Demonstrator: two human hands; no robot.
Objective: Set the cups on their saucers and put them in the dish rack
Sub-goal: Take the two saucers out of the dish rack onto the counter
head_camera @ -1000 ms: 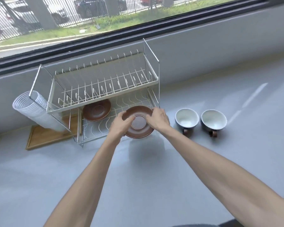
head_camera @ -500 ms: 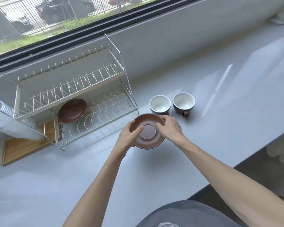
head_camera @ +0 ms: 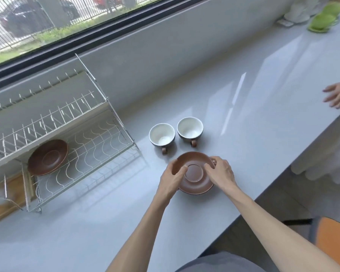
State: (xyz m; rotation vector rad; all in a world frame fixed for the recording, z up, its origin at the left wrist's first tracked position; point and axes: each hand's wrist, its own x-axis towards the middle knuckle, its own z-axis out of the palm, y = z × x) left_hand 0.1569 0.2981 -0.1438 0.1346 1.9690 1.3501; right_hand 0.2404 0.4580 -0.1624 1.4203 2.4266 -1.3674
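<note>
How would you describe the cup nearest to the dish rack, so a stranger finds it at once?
Start at the wire dish rack on the left. Two cups stand just right of it; take the left cup, beside the rack's corner. Unlike the right cup, it sits closer to the person.

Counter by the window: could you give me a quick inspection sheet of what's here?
Surface: pale grey counter, glossy, with window glare.
Job's things: two cups upright beside each other on the counter, handles toward the person, not on saucers. One brown saucer held in front of them; second saucer on the lower tier of the wire dish rack.
Clutter: green and white dishes at the far right; wooden board under the rack's left end.
Hands: left hand and right hand grip the saucer's opposite edges.
Cables: nothing seen.
Surroundings: window onto grass, fence, parked cars; another person's hand at the right edge.
</note>
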